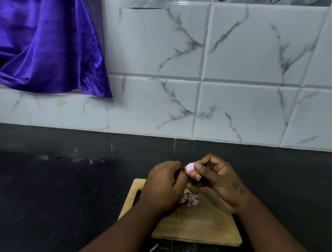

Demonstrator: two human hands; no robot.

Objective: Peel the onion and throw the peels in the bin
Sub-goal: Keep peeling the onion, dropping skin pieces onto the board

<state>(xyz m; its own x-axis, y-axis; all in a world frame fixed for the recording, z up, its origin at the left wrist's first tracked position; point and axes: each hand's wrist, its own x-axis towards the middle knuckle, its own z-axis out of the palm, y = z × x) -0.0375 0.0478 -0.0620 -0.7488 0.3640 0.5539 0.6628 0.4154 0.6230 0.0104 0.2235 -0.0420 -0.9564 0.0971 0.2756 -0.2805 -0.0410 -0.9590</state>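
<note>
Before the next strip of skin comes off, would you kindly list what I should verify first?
1. Right hand grips the onion: ok.
2. Left hand pinches the onion's left end: ok.
3. Both hands are over the board, so skin drops onto it: ok.
4. All peels on the board: not ok, one scrap lies on the counter.
5. Bin within reach: cannot tell, none in view.
</note>
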